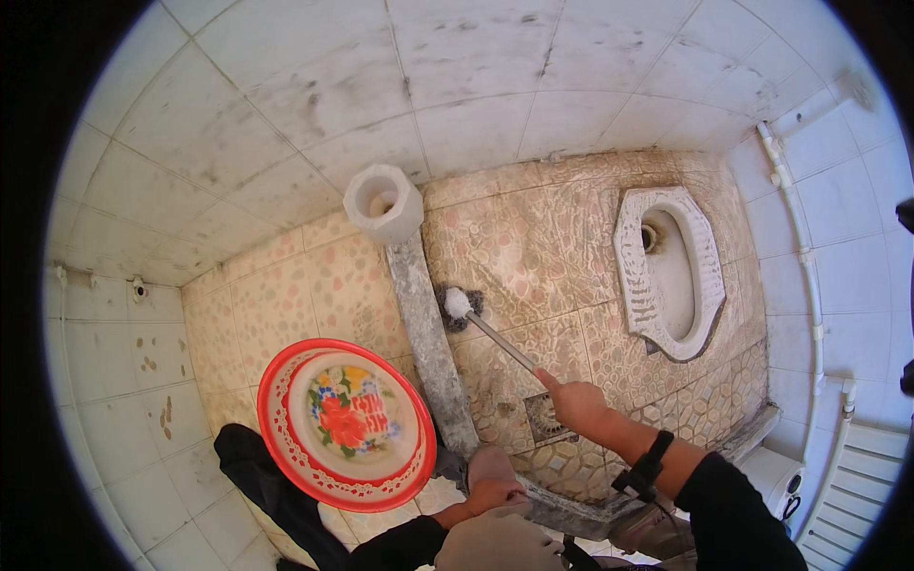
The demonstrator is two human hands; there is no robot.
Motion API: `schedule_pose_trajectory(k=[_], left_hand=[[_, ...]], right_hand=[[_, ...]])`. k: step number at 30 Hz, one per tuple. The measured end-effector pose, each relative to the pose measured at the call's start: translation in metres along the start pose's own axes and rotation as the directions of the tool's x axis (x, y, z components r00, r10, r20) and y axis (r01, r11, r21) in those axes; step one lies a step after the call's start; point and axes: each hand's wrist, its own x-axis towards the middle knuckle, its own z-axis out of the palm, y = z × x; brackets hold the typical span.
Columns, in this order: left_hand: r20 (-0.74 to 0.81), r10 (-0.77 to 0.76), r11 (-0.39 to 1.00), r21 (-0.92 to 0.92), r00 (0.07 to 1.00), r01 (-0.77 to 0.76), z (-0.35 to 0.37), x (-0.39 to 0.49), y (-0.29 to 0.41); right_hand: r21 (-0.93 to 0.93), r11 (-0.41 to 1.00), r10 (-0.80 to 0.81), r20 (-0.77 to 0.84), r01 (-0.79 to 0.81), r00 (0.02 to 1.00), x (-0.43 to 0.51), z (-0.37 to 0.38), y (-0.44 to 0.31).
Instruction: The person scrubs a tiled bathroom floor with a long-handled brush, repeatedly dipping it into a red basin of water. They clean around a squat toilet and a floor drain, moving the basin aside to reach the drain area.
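Note:
My right hand (577, 407) grips the metal-coloured handle (503, 344) of a scrub brush. Its white hub and dark scrubbing head (457, 307) press on the wet patterned floor tiles, close beside a low concrete curb (427, 350). My left hand (498, 492) is low in the view near my body, fingers curled; whether anything is in it cannot be seen. To its left is an enamel-style basin (389, 428) with a red rim and a flower print. Up and to the right of the brush, a white ceramic squat toilet (673, 271) is set into the floor.
A white octagonal pedestal or pipe (385, 203) stands at the curb's far end. A floor drain (548, 417) lies below the brush handle. White pipes (796, 214) run along the right wall. A dark garment or boot (264, 471) shows beside the basin. Tiled walls enclose the floor.

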Motion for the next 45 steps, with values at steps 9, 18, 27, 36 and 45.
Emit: schedule_pose_trajectory(k=[9,18,27,36,45], left_hand=[[0.076,0.185,0.876,0.44,0.98,-0.199,0.012,0.019,-0.008],[-0.024,0.166,0.917,0.372,0.986,-0.145,0.008,0.017,-0.004],[-0.025,0.171,0.928,0.339,0.985,-0.153,0.008,0.018,-0.004],[-0.044,0.2,0.926,0.335,0.979,-0.174,0.01,0.019,-0.007],[-0.022,0.17,0.94,0.303,0.985,-0.155,0.008,0.019,-0.008]], right_hand=[[-0.135,0.987,-0.108,-0.189,0.083,0.976,0.055,-0.037,0.018],[0.144,0.988,0.059,-0.008,-0.057,0.998,-0.006,0.039,-0.021],[0.111,0.992,-0.018,-0.356,0.061,0.934,0.111,-0.022,-0.025],[0.217,0.972,0.133,-0.212,-0.086,0.968,0.077,0.001,-0.039],[0.1,0.994,0.028,-0.542,0.032,0.84,0.145,-0.067,0.03]])
